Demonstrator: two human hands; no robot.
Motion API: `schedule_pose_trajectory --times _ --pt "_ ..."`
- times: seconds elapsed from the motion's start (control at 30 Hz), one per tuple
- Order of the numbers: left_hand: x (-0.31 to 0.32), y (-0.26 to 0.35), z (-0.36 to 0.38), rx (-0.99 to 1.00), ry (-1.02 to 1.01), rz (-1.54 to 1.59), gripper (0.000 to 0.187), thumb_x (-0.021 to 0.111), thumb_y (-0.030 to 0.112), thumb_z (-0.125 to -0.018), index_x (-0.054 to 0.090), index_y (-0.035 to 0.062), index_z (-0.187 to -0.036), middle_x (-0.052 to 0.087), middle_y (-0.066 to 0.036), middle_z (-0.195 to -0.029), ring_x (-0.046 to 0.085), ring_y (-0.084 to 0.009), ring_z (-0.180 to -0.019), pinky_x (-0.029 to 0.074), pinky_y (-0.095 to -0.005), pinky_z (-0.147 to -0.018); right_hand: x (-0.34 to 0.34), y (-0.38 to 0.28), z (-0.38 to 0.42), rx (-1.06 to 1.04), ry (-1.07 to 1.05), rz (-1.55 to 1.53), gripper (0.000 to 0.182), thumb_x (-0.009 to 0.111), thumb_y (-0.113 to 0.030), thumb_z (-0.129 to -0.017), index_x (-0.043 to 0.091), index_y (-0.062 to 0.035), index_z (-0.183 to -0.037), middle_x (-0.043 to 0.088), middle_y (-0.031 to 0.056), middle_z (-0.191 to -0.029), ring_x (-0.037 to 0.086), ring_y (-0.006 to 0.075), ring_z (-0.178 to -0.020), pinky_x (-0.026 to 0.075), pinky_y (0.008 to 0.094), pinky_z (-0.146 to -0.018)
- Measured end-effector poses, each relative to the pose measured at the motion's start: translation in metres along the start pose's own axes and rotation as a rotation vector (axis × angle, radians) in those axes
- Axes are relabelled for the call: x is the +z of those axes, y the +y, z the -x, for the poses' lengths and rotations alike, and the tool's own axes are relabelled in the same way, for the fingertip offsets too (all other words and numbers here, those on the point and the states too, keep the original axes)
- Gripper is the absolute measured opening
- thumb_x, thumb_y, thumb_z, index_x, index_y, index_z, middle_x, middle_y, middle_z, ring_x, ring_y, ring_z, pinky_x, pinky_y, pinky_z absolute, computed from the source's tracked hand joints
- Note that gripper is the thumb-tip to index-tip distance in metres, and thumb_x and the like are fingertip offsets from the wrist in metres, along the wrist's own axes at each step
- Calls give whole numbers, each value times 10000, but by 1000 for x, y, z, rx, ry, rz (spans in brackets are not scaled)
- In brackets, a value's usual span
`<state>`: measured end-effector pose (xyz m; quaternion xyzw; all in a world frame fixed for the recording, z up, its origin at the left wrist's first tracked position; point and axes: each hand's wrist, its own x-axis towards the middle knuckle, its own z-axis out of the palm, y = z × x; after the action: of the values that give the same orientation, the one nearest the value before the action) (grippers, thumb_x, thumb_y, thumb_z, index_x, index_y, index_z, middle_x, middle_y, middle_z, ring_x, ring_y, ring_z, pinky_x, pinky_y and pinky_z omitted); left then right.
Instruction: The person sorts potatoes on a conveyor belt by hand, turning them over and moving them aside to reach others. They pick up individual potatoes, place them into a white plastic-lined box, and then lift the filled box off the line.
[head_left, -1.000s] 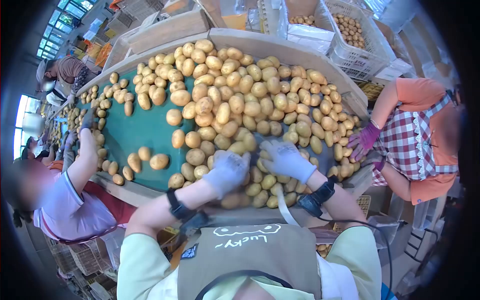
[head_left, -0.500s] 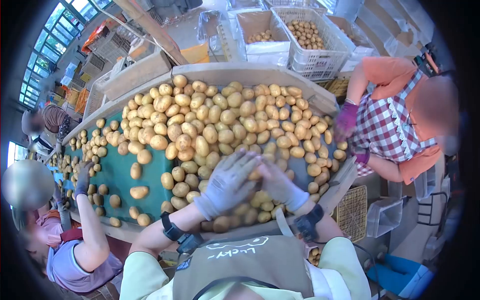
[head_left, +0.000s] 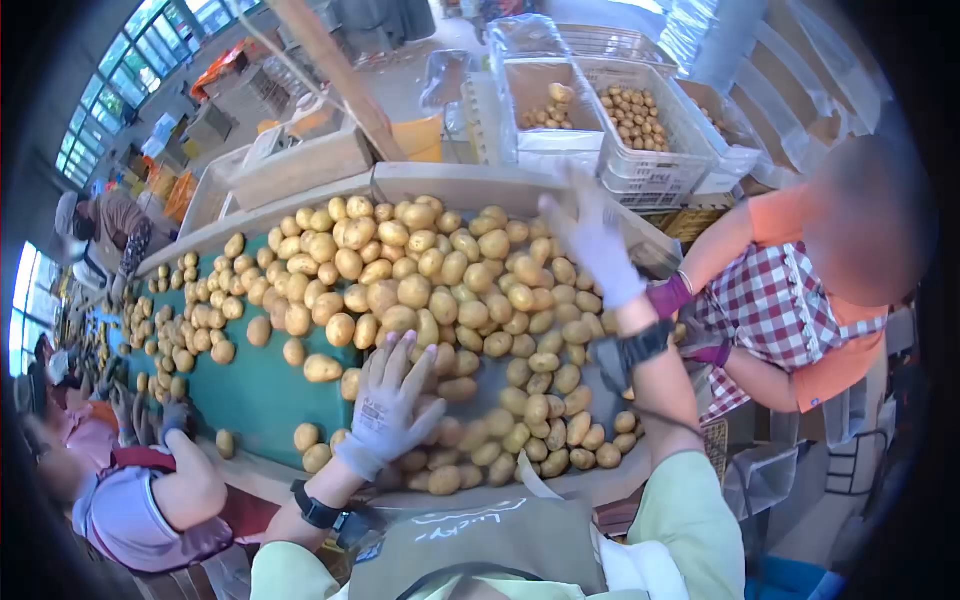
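My left hand (head_left: 388, 408), in a pale glove with bare fingertips, lies with fingers spread over the near potatoes (head_left: 445, 480) on the sorting table. Stretched out across the pile, my right hand (head_left: 598, 240) is gloved too; its fingers are apart, slightly blurred, and hold nothing. Beyond those fingers, a single potato (head_left: 560, 92) shows over the lined carton (head_left: 556, 142), above the other potatoes in it. The main heap of potatoes (head_left: 412, 290) spreads between and behind my hands.
A green belt (head_left: 250, 390) runs to the left. Behind the wooden table wall (head_left: 470, 180) stands a white crate (head_left: 655, 170) of potatoes beside the carton. A co-worker in a checked apron (head_left: 770, 300) stands at the right; another person in a lilac top (head_left: 150, 510) is at the left.
My hands have parted: the right reached forward toward the carton, the left moved left over the potatoes. A potato now shows above the carton's contents. The camera view has shifted.
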<state>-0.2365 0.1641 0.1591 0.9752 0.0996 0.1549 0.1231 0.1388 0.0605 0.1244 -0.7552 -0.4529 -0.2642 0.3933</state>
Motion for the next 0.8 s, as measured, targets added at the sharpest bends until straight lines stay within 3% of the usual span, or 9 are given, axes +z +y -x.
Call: schedule_pose_trajectory --times 0.03,0.07,0.17,0.23,0.3,0.33,0.5,0.67,0.8 --pt "2 -7 7 -20 -93 -9 745 757 332 -870 526 72 -1529 463 -240 -1580 409 -466 -1478 349 -552 -1220 -4 -18 27 122 -221 -249 658 710 -403 -958 558 -41 -1486 630 278 -1347 606 449 -1237 477 564 -1042" --pt "1 -10 20 -62 -184 -21 700 738 361 -891 555 80 -1506 507 -220 -1549 444 -458 -1452 369 -550 -1204 18 -18 83 1 -348 58 677 703 -420 -958 539 -53 -1503 604 269 -1393 577 463 -1280 447 559 -1101" --pt "-16 -5 68 -99 -222 -1 614 709 373 -925 602 89 -1459 585 -184 -1469 510 -441 -1387 408 -547 -1167 -25 -78 179 -1 -613 -82 746 755 -323 -860 524 -129 -1542 529 266 -1509 485 488 -1391 318 591 -1211" --pt "-33 7 133 -312 36 33 467 680 300 -956 655 76 -1365 628 -157 -1396 563 -416 -1332 461 -540 -1115 -63 -40 183 -220 -936 -297 470 713 -217 -895 716 -72 -1342 631 243 -1389 504 453 -1388 357 526 -1207" --pt "-35 -1 167 -59 210 -203 329 667 218 -950 672 55 -1235 642 -141 -1363 590 -410 -1294 482 -605 -1068 -66 17 184 -103 -935 -54 494 661 -121 -937 629 0 -1415 608 238 -1423 539 406 -1365 424 447 -1167" --pt "-9 -5 176 -142 473 -167 312 678 230 -936 683 65 -1202 646 -129 -1350 588 -396 -1293 458 -619 -1086 -60 32 167 -105 -859 -9 498 661 -138 -939 628 -1 -1416 606 243 -1422 538 409 -1361 424 453 -1164" --pt "-8 -6 169 -404 387 -48 290 690 324 -900 735 111 -1093 678 -94 -1246 559 -326 -1307 379 -596 -1150 -2 -16 92 -133 -584 -52 523 664 -222 -946 623 -7 -1421 598 266 -1418 532 428 -1341 424 482 -1149" --pt "-2 -8 169 -405 548 -144 233 667 328 -875 728 124 -970 672 -56 -1101 578 -300 -1225 402 -582 -1124 7 -68 119 -229 -876 -225 558 667 -306 -954 618 -12 -1426 589 288 -1414 526 447 -1321 425 511 -1134" --pt "-4 -5 172 -388 593 -152 232 668 336 -850 723 118 -904 672 -55 -1033 598 -293 -1160 426 -566 -1102 -19 -40 154 -205 -1032 -96 593 670 -373 -959 614 -16 -1430 582 306 -1410 521 462 -1305 425 534 -1122"
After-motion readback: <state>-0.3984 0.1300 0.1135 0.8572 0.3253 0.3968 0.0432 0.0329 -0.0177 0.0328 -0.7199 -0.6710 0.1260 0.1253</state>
